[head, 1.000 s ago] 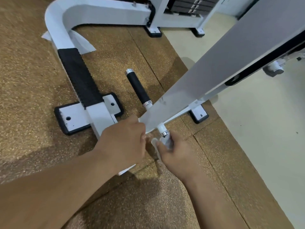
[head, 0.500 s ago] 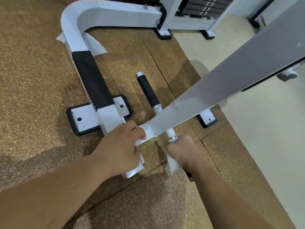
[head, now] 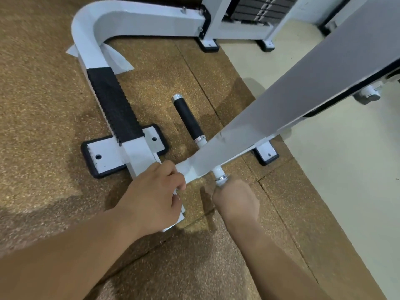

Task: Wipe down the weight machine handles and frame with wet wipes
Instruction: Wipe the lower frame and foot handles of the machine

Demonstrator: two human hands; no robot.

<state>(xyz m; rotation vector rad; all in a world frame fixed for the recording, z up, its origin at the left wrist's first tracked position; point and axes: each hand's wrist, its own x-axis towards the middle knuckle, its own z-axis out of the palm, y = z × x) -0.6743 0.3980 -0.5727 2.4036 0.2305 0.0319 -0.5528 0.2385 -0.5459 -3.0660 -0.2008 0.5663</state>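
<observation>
A grey lever arm (head: pixel 303 87) of the weight machine slants down from the upper right to a white end piece (head: pixel 184 169). My left hand (head: pixel 155 198) is closed on that end piece. A crossbar runs through it, with a bare black far handle (head: pixel 188 118). My right hand (head: pixel 236 200) is a fist around the near handle, right below its chrome ring (head: pixel 221 177). The wet wipe (head: pixel 219 184) shows only as a white sliver at the top of the fist; the near handle itself is hidden.
The white base frame (head: pixel 138 154) with a black tread strip (head: pixel 114 105) lies to the left on a bolted foot plate (head: pixel 101 156). It curves back to the weight stack (head: pixel 255 9). Another foot (head: pixel 266 155) sits under the arm. Brown cork mat (head: pixel 43 105) meets cream floor (head: pixel 335 180) on the right.
My right hand slid down the near handle with the wipe hanging out, then back up against the chrome ring. My left hand kept its hold on the arm's end.
</observation>
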